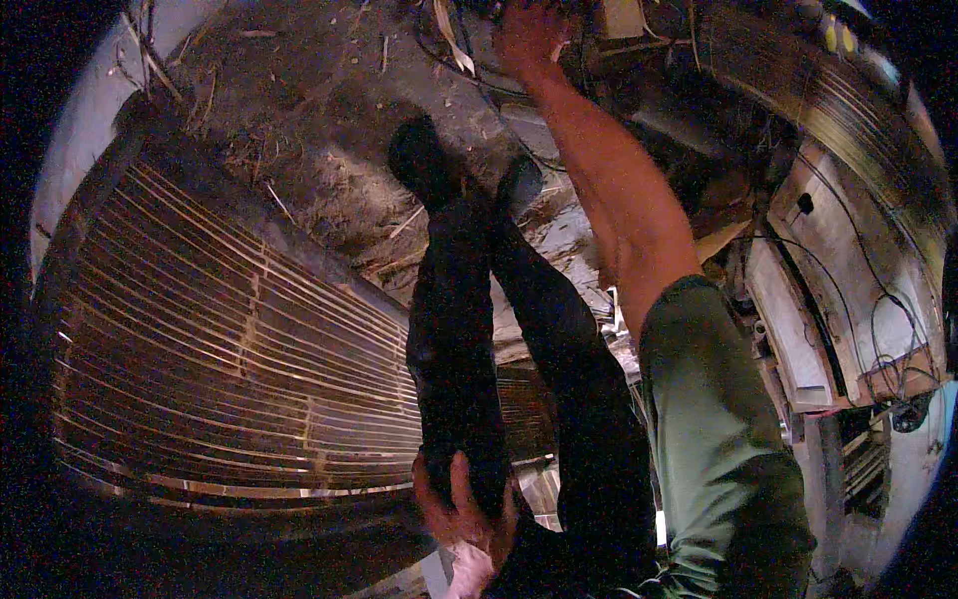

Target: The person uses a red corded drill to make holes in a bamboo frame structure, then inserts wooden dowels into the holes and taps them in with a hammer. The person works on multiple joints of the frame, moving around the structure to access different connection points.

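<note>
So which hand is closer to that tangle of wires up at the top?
The right hand. Its arm is stretched far forward, and the hand is right at the dark wires near the top. The left hand is low down, resting on the person's left knee, far from them.

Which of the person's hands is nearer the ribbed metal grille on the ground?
Left. The left hand rests on the thigh just beside the ribbed metal grille; the right hand reaches far ahead among the tangled wires, well beyond the grille.
</note>
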The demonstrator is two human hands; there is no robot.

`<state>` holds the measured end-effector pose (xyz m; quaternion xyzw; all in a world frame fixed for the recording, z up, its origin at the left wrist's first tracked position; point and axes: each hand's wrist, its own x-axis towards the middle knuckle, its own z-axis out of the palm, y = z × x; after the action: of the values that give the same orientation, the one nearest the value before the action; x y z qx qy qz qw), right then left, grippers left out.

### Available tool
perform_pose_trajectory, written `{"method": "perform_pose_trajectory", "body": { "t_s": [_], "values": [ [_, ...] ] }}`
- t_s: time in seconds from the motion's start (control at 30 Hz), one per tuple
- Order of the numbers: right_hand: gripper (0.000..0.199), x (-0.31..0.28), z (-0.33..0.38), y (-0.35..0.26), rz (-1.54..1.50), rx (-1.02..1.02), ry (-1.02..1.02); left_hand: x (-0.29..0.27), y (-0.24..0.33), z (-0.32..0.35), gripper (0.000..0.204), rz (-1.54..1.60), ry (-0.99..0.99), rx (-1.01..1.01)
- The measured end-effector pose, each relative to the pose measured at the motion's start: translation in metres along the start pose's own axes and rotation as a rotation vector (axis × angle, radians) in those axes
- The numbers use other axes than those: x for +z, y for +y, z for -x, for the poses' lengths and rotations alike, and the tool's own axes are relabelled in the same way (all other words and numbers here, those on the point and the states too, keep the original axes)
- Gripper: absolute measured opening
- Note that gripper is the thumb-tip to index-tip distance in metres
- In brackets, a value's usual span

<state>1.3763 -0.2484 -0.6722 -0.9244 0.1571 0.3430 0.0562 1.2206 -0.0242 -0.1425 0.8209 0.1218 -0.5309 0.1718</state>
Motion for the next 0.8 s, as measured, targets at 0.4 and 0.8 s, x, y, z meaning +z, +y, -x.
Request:
{"method": "perform_pose_trajectory", "body": {
  "t_s": [0.4,0.8],
  "values": [
    [0.092,-0.102,0.116,0.003,-0.016,-0.187,0.005,0.019,0.003,0.006,0.075,-0.024,0.066,0.014],
    [0.079,-0.189,0.359,0.075,-0.951,0.041,-0.370,0.053,-0.008,0.033,0.067,-0.112,0.214,0.110]
  ]
}}
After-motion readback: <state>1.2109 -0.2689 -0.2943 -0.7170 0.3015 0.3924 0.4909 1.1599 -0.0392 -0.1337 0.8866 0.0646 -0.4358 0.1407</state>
